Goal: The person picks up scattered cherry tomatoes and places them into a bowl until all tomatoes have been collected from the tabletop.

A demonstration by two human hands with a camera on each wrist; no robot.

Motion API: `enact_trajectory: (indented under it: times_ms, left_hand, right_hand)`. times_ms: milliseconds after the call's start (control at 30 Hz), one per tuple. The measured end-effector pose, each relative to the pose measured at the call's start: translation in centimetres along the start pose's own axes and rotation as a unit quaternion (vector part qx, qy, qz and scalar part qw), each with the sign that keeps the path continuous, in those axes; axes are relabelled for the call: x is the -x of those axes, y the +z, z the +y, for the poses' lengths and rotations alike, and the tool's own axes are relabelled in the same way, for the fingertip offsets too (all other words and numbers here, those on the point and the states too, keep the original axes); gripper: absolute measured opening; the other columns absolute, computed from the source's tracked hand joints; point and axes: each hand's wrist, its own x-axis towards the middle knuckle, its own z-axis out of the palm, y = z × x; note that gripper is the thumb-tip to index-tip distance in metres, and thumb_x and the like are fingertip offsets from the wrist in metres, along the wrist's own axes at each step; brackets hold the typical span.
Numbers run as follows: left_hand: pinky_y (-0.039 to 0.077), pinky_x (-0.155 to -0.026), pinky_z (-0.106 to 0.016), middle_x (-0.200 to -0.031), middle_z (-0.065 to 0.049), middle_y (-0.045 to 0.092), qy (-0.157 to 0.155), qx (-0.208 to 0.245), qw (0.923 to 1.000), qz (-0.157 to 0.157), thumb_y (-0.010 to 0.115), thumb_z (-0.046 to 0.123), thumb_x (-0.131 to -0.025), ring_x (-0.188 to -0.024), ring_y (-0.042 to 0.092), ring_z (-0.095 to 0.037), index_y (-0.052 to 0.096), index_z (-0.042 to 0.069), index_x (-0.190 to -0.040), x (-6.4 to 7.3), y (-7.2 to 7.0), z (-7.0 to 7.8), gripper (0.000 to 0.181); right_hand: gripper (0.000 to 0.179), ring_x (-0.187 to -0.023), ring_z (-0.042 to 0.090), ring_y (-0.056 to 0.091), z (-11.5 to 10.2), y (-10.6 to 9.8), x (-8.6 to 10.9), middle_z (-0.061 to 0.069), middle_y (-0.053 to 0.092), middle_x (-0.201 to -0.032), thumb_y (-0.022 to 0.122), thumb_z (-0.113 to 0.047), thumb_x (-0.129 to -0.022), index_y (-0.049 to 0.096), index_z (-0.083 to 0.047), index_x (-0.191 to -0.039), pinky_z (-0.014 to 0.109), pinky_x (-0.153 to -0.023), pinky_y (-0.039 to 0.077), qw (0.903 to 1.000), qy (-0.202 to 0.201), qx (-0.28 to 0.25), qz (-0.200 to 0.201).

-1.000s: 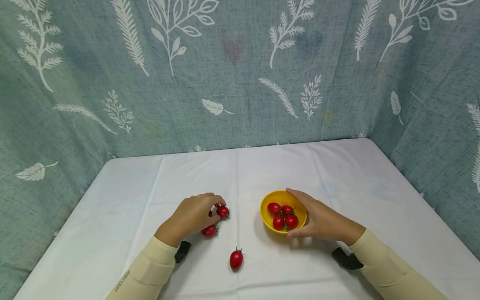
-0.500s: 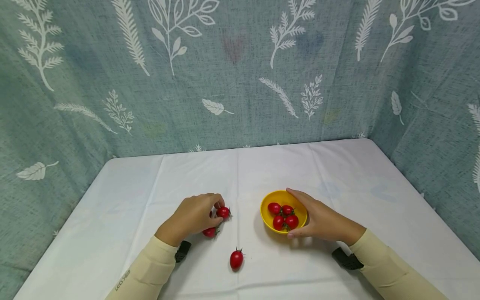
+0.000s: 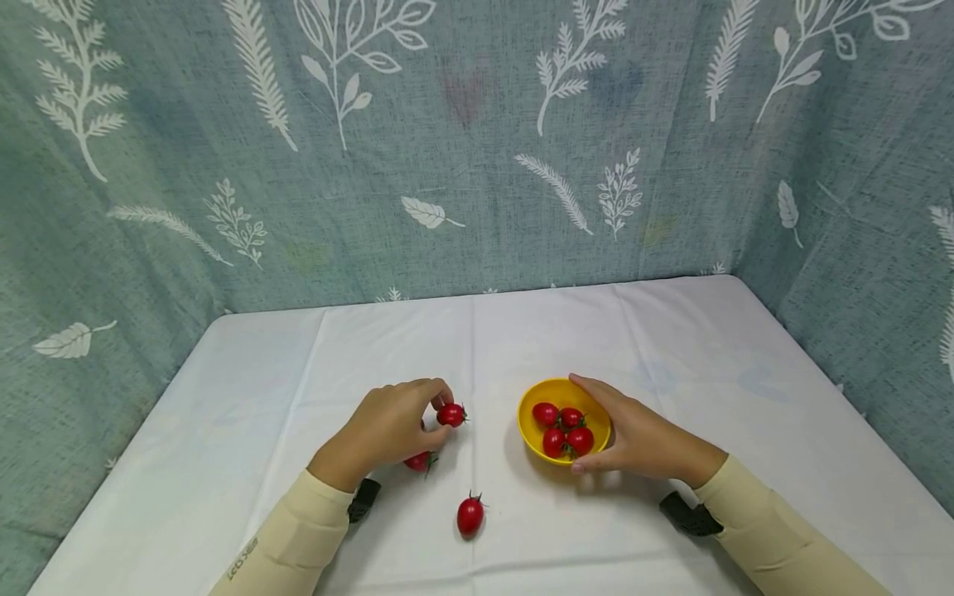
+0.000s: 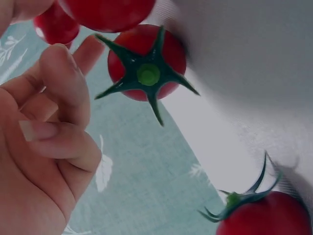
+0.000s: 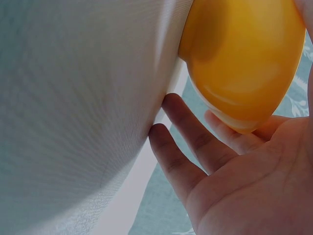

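My left hand (image 3: pixel 391 426) pinches a red cherry tomato (image 3: pixel 451 415) between thumb and fingers; its green stem end points right. Below that hand, another cherry tomato (image 3: pixel 421 461) lies partly covered by it. The left wrist view shows further cherry tomatoes by the hand, one with a star-shaped green calyx (image 4: pixel 146 63) and one at the lower right (image 4: pixel 269 215). My right hand (image 3: pixel 633 430) holds a yellow bowl (image 3: pixel 527 439) from its right side, thumb at the near rim and forefinger at the far rim. Several cherry tomatoes (image 3: pixel 553 442) sit inside the bowl.
A single cherry tomato (image 3: pixel 469 516) lies on the white tablecloth (image 3: pixel 551 546), nearer to me and between the two hands. Behind the table hangs a green-blue curtain (image 3: pixel 462 190) with white leaf prints, which continues along both sides.
My left fingers have closed on the cherry tomato and shifted it slightly right and up in the head view. The right hand and the bowl stay where they were.
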Motion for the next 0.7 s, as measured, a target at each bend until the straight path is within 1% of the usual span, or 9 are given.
enact_trajectory:
  times_ms: [133, 233, 300, 433, 567, 700]
  left_hand:
    - [0.043, -0.064, -0.026, -0.092, 0.02, 0.063, 0.016, -0.001, 0.9998, 0.011, 0.073, 0.034, -0.082, -0.057, 0.048, 0.0, 0.064, 0.029, -0.102, 0.0, -0.3, 0.5, 0.023]
    - [0.043, -0.062, -0.023, -0.092, 0.021, 0.063, 0.033, -0.003, 0.9992, 0.024, 0.073, 0.032, -0.081, -0.055, 0.047, 0.002, 0.064, 0.028, -0.103, 0.1, -0.4, 0.9, 0.025]
    - [0.042, -0.059, -0.021, -0.091, 0.021, 0.063, 0.049, -0.003, 0.9981, 0.037, 0.073, 0.032, -0.081, -0.053, 0.045, 0.003, 0.064, 0.028, -0.104, 0.1, -0.4, 1.2, 0.025]
    - [0.042, -0.058, -0.018, -0.091, 0.022, 0.063, 0.082, 0.003, 0.995, 0.057, 0.072, 0.032, -0.081, -0.058, 0.047, 0.006, 0.064, 0.028, -0.103, -0.1, -0.6, 2.0, 0.023]
    - [0.042, -0.058, -0.018, -0.09, 0.023, 0.063, 0.11, 0.01, 0.9919, 0.064, 0.071, 0.03, -0.081, -0.06, 0.048, 0.007, 0.063, 0.03, -0.102, -0.6, -0.7, 2.9, 0.023]
    - [0.042, -0.057, -0.018, -0.089, 0.024, 0.062, 0.126, 0.014, 0.9901, 0.06, 0.071, 0.03, -0.081, -0.061, 0.048, 0.005, 0.062, 0.031, -0.102, -1.2, -0.7, 3.8, 0.022]
  right_hand:
    - [0.116, -0.144, 0.035, 0.039, 0.0, 0.0, 0.0, 0.013, 0.036, -0.158, 0.088, -0.051, -0.069, 0.026, -0.009, -0.158, 0.054, -0.113, 0.037, 1.0, 0.001, -0.002, 0.0]
    - [0.115, -0.144, 0.035, 0.039, 0.0, 0.0, 0.0, 0.013, 0.036, -0.158, 0.088, -0.05, -0.07, 0.026, -0.009, -0.158, 0.054, -0.113, 0.037, 1.0, 0.001, -0.003, 0.0]
    - [0.115, -0.144, 0.036, 0.039, 0.0, 0.0, 0.0, 0.013, 0.036, -0.159, 0.088, -0.051, -0.07, 0.025, -0.009, -0.158, 0.054, -0.113, 0.037, 1.0, 0.003, -0.002, -0.001]
    - [0.116, -0.145, 0.036, 0.038, 0.0, 0.0, 0.1, 0.013, 0.035, -0.159, 0.087, -0.052, -0.07, 0.025, -0.009, -0.158, 0.055, -0.113, 0.037, 1.0, 0.006, 0.0, -0.003]
    - [0.115, -0.145, 0.036, 0.038, 0.0, 0.0, 0.1, 0.013, 0.035, -0.159, 0.087, -0.051, -0.07, 0.025, -0.009, -0.158, 0.055, -0.113, 0.037, 1.0, 0.006, -0.002, -0.002]
    - [0.115, -0.145, 0.035, 0.039, -0.1, 0.1, 0.1, 0.013, 0.035, -0.159, 0.088, -0.049, -0.071, 0.025, -0.01, -0.158, 0.054, -0.113, 0.037, 1.0, 0.007, -0.007, -0.003]
